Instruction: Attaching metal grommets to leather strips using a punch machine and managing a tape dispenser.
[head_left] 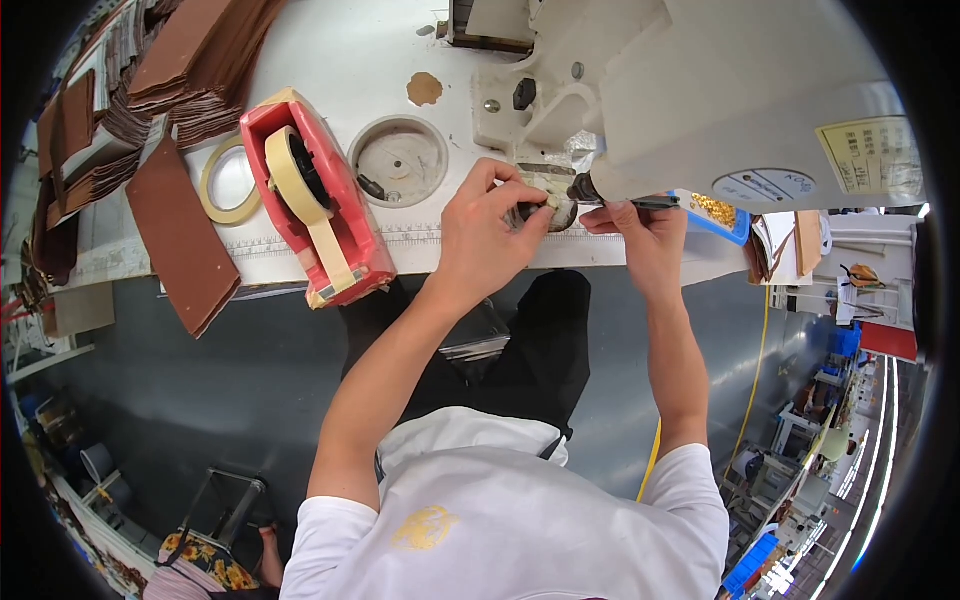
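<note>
A large white machine [740, 100] reaches over the table's right part, its dark head ending just above a small worn work plate [545, 178]. My left hand [488, 225] is closed beside that plate, thumb and fingers pinched at a small dark piece that they mostly cover. To the right of the machine's dark tip, my right hand [650, 240] pinches a thin dark object [655, 202], partly hidden under the machine; its kind cannot be made out. Both hands work close together near the table's front edge.
A red tape dispenser [375, 262] with a masking tape roll stands left of my hands. Beyond it lie a loose tape roll [208, 190] and stacks of brown panels [195, 60]. A blue tray [741, 228] of gold-coloured pieces sits at the right.
</note>
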